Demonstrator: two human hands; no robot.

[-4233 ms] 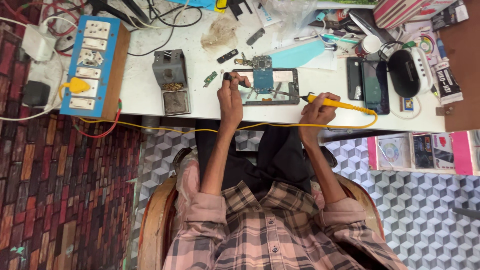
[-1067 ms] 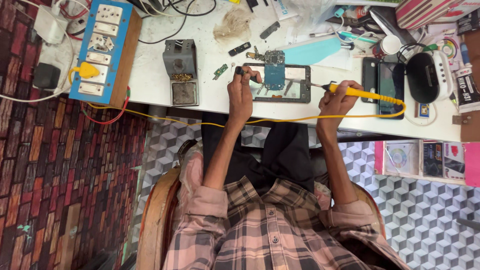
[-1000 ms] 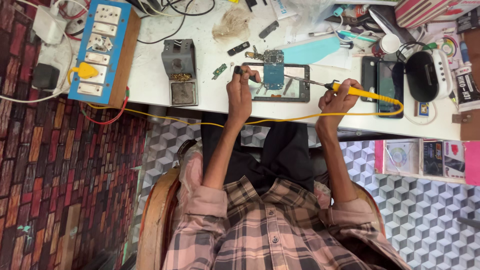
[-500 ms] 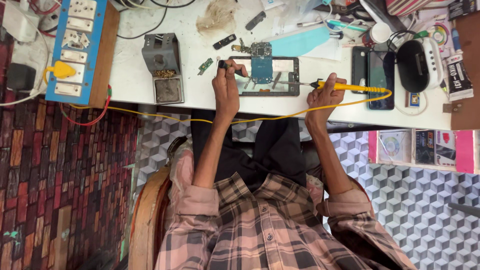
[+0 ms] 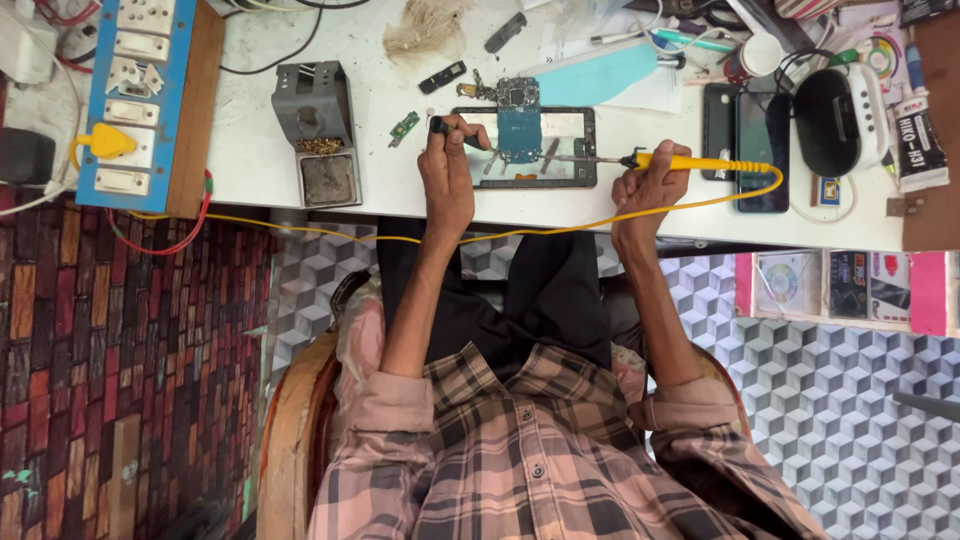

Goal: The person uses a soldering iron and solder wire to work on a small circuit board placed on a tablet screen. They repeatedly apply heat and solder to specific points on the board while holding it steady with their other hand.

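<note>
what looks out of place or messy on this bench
The yellow cord of the soldering iron in the right hand droops off the table edge across the person's lap. A small green board piece lies loose near the left hand.

dark phone screen (image 5: 759,150), pink packages (image 5: 850,290)
</note>
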